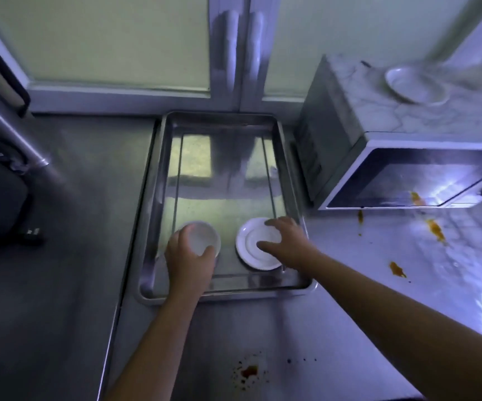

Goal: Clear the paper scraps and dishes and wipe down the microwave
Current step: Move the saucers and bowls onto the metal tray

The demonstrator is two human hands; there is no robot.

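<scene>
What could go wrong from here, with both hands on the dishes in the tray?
1. The bowl that the left hand grips and the plate that the right hand touches lie close together in the tray; they may knock and chip.
2. A second plate sits on the microwave; wiping there could push it off.
3. The right forearm passes near an orange spill and may smear it.
</scene>
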